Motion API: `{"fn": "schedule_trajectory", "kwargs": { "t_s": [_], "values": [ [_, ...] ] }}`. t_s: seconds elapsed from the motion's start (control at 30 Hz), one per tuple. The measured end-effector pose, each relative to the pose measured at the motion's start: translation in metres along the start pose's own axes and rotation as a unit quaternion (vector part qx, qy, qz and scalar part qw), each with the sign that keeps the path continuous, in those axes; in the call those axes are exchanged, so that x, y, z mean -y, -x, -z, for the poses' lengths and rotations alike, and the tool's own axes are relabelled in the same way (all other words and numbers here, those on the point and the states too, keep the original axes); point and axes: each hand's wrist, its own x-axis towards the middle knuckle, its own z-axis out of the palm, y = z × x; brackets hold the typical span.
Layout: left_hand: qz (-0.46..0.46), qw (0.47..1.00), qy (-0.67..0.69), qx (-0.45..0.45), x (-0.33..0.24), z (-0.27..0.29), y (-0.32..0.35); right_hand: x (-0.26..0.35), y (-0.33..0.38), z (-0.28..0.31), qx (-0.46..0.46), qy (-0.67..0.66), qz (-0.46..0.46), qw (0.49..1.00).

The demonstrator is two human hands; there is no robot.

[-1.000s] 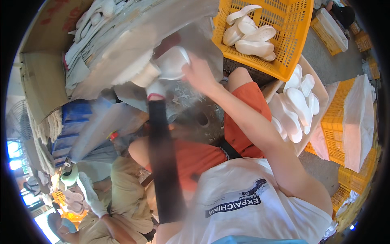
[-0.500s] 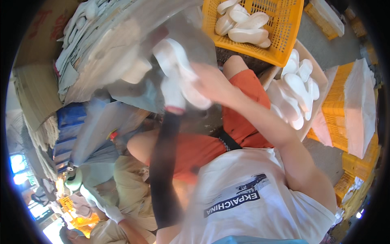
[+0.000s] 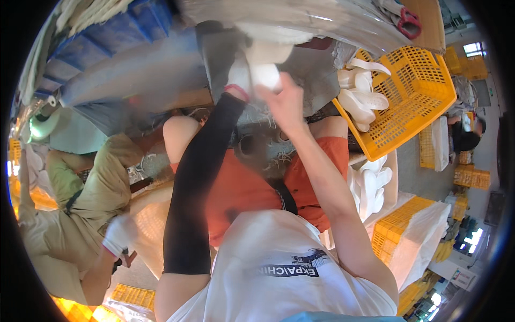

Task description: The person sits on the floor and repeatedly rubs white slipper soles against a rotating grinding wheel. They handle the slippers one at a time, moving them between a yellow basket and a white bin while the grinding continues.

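A white shoe sole (image 3: pixel 265 78) is held between both my hands, in front of a pale, blurred rounded form (image 3: pixel 273 33) at the top of the bench. My left hand (image 3: pixel 240 75), in a white knit glove below a black arm sleeve, closes on the sole's left side; motion blurs its fingers. Bare and bent, the fingers of my right hand (image 3: pixel 287 102) pinch the sole's right side. Several more white soles (image 3: pixel 362 99) lie in the yellow crate (image 3: pixel 407 126) to the right of my hands.
Below the crate, a cardboard box (image 3: pixel 390 177) holds more white soles. Red-handled scissors (image 3: pixel 410 24) lie on the bench at the upper right. A blue crate (image 3: pixel 115 37) stands upper left. To my left sits a co-worker, whose gloved hand (image 3: pixel 119 236) is near their knee.
My view has swung, so the crate and bench now appear farther right. The sole, earlier tilted lengthwise between my hands, is now up against the pale rounded form, both hands still on it.
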Motion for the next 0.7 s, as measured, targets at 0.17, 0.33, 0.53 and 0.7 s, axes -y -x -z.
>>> {"fn": "schedule_trajectory", "kwargs": {
  "t_s": [0.17,0.33,0.53,0.7],
  "values": [
    [0.224,0.760,0.568,-0.221,-0.050,-0.066,0.030,0.014,0.041,0.034,-0.039,-0.036,0.191,0.980],
    [0.071,0.893,0.437,-0.076,-0.023,-0.045,0.000,-0.075,0.011,-0.014,-0.023,0.027,0.038,0.999],
    [-0.001,0.927,0.312,-0.210,0.037,-0.065,0.000,-0.076,-0.036,-0.041,-0.106,0.098,0.133,0.981],
    [-0.005,0.982,0.165,-0.094,0.092,-0.071,-0.020,-0.040,-0.014,-0.001,0.093,-0.027,0.055,0.994]
  ]
}}
